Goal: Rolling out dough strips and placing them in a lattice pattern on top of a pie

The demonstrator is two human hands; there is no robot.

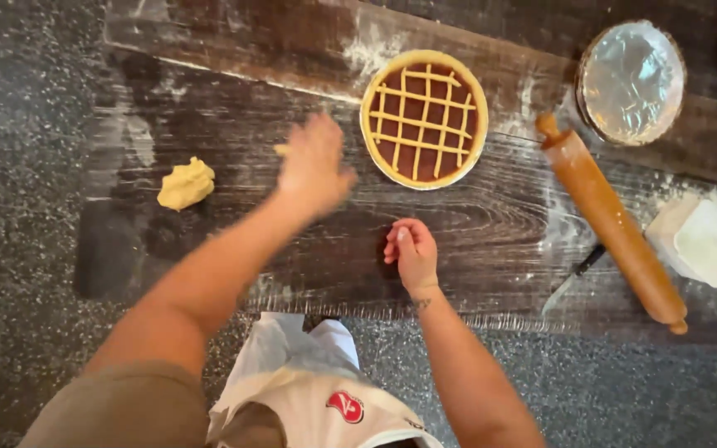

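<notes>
1. Now: left hand [315,166] is raised over the board [234,108], blurred, with a small bit of dough [280,150] showing at its fingertips — whether it is pinched or just lying behind them, I cannot tell.
2. Right hand [411,251] rests on the board near its front edge, fingers curled loosely, holding nothing.
3. Tart [424,119] sits just beyond both hands, dark filling under a pale lattice. Judged soft and fragile; the strips would smear if pressed, so the rim or underside is the place to hold.
4. Dough lump [185,183] lies well to the left — soft, likely a little sticky.
5. Rolling pin [611,221] lies slantwise to the right of the tart, a knife [573,279] beside it, a pale block [696,241] further right.
6. Foil-lined pan [631,81] stands at the far right; flour dusts the board.
</notes>
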